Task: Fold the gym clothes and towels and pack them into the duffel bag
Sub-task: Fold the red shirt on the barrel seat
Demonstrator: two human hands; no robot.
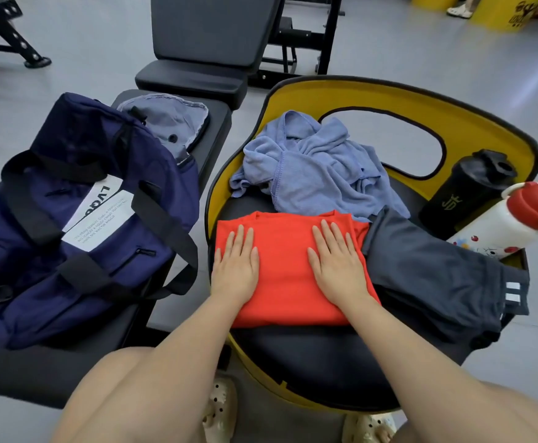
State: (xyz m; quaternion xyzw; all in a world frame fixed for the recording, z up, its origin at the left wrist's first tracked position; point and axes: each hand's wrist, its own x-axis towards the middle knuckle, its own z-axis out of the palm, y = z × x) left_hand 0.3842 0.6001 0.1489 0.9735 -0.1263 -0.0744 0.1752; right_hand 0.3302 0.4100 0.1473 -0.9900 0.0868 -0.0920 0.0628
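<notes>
A folded red shirt (285, 266) lies on the black and yellow seat (325, 353) in front of me. My left hand (237, 266) lies flat, fingers spread, on its left part. My right hand (338, 266) rests flat on its right part. Neither hand grips anything. Behind the shirt a light blue towel (312, 167) lies crumpled. Dark grey shorts (433, 276) with white stripes lie to the right of the shirt. The navy duffel bag (79, 219) sits on a black bench (21, 372) at the left, its end flap open.
A black shaker bottle (469, 193) and a white bottle with a red cap (513, 222) lie at the seat's right side. Another black bench (210, 39) stands behind. Grey floor lies all around. My bare knees show at the bottom.
</notes>
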